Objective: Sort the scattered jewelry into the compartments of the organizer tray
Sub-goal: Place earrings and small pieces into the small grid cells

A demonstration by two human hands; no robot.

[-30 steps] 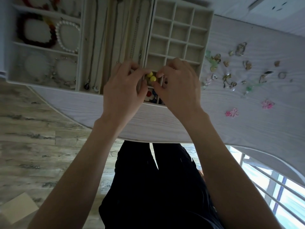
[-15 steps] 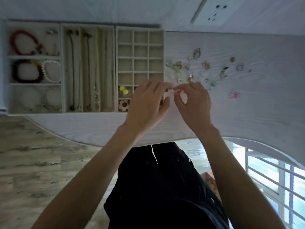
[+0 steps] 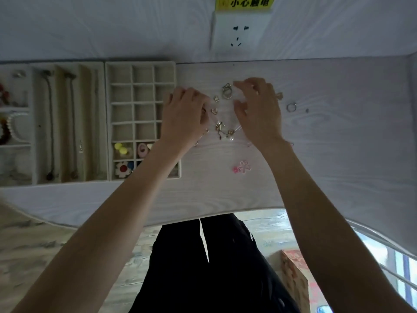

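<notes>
The head view shows, at the far left, a bracelet tray (image 3: 15, 107) cut by the frame edge, holding a pearl bracelet (image 3: 12, 126) and dark red beads. Next to it a long-slot tray (image 3: 67, 123) carries three necklaces laid lengthwise. Then comes the grid organizer tray (image 3: 141, 119), three compartments wide; two yellow studs (image 3: 120, 148) sit in one near-row cell, a pink piece (image 3: 142, 149) in the cell to their right, and a white flower with a red centre (image 3: 123, 168) in the nearest row. The left hand (image 3: 184, 117) hovers at the tray's right edge, fingers curled down over the table; whether it pinches anything cannot be told. Between the hands lie scattered gold and silver earrings (image 3: 222, 129), several, too small to count surely. The right hand (image 3: 259, 109) hangs over them, fingers loosely spread, holding nothing visible. Nearer lies one pink flower piece (image 3: 243, 166); right of the hand, one silver ring (image 3: 291, 107).
</notes>
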